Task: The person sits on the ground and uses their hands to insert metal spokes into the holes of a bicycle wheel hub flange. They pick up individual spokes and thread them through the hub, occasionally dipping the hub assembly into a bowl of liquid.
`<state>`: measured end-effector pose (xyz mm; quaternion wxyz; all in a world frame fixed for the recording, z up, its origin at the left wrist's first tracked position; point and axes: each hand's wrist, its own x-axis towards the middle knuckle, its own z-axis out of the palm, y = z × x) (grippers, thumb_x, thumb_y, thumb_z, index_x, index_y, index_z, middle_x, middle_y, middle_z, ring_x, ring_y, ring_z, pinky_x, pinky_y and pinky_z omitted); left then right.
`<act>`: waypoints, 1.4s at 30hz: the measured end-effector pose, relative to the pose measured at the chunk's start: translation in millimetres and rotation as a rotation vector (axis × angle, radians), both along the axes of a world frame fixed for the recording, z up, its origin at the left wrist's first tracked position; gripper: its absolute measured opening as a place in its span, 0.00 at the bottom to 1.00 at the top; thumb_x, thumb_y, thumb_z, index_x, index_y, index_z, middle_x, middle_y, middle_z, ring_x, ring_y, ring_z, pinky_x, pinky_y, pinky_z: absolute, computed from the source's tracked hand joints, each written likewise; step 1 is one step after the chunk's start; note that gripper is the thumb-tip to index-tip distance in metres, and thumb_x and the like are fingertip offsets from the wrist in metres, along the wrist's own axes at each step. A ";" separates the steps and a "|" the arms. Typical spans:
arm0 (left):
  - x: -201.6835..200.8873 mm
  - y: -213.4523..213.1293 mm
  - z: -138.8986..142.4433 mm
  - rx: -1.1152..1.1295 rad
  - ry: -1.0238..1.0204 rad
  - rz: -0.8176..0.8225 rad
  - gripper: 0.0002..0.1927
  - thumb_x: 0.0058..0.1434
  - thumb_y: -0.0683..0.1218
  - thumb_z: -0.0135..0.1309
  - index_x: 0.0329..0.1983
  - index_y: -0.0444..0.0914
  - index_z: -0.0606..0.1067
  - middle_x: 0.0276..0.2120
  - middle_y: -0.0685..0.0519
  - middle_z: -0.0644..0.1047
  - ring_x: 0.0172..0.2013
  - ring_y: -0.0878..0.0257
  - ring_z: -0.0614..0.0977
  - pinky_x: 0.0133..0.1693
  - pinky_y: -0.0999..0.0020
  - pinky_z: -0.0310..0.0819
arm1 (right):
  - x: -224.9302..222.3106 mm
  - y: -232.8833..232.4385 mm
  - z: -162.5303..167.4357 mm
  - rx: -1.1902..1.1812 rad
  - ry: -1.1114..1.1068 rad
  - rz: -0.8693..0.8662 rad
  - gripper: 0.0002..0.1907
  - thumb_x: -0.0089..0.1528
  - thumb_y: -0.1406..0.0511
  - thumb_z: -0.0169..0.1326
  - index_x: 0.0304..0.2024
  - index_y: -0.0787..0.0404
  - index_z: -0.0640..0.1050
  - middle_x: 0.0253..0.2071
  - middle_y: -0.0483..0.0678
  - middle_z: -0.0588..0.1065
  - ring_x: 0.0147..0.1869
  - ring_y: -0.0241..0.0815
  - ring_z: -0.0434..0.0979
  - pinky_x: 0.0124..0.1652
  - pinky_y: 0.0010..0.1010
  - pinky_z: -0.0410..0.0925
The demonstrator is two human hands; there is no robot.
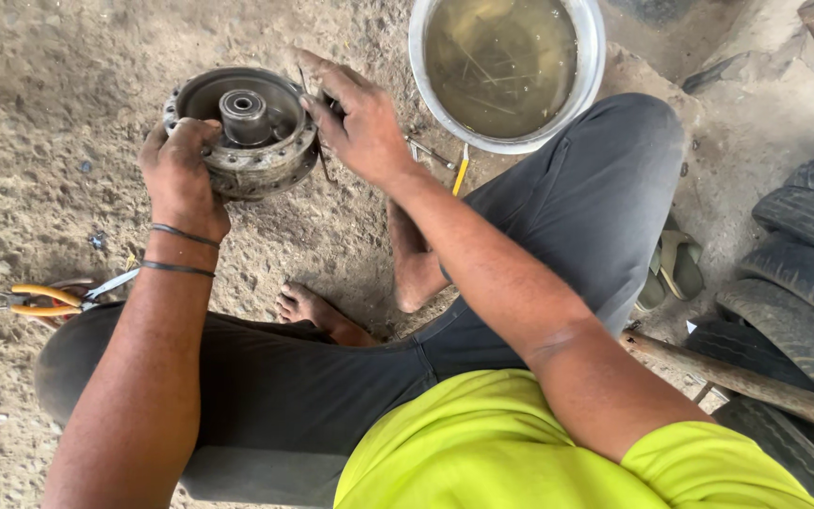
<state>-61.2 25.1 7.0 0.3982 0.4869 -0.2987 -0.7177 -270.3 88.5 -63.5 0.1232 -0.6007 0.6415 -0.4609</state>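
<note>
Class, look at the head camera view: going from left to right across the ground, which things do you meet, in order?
Yellow-handled pliers → left hand gripping the rim of the round metal wheel hub → right hand at the hub's other side → metal basin of murky liquid → wooden handle → stacked tyres.

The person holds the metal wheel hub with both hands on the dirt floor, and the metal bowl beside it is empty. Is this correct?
Not quite. In the head view the metal bowl holds murky yellowish liquid. The rest stands: the left hand and right hand both hold the wheel hub on the dirt floor.
</note>
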 end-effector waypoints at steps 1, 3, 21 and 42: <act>0.6 -0.3 -0.4 -0.025 -0.006 -0.004 0.14 0.54 0.40 0.52 0.44 0.32 0.75 0.38 0.46 0.80 0.39 0.55 0.86 0.43 0.59 0.87 | 3.9 1.1 -0.8 0.119 -0.095 -0.064 0.24 0.69 0.63 0.57 0.66 0.58 0.68 0.30 0.49 0.79 0.27 0.35 0.81 0.26 0.25 0.77; 1.5 -1.9 -3.2 -0.086 0.018 0.007 0.14 0.58 0.39 0.54 0.47 0.30 0.75 0.40 0.45 0.78 0.39 0.54 0.82 0.43 0.58 0.81 | 12.4 3.3 -4.1 0.349 -0.221 -0.115 0.18 0.72 0.60 0.53 0.60 0.61 0.72 0.27 0.49 0.79 0.24 0.35 0.77 0.21 0.25 0.74; 14.3 -17.0 17.8 -0.022 0.016 0.111 0.17 0.56 0.48 0.51 0.45 0.35 0.75 0.40 0.44 0.79 0.37 0.52 0.87 0.27 0.58 0.83 | -1.7 31.6 -36.7 0.833 -0.120 -0.080 0.07 0.58 0.76 0.54 0.37 0.60 0.76 0.36 0.50 0.78 0.36 0.39 0.79 0.33 0.30 0.77; 7.6 -6.9 10.3 -0.215 0.124 -0.178 0.23 0.62 0.45 0.57 0.59 0.31 0.72 0.51 0.43 0.79 0.53 0.52 0.83 0.57 0.57 0.81 | 27.8 5.7 6.5 0.348 -1.288 -0.037 0.55 0.60 0.40 0.54 0.74 0.69 0.51 0.60 0.63 0.70 0.49 0.45 0.83 0.31 0.41 0.82</act>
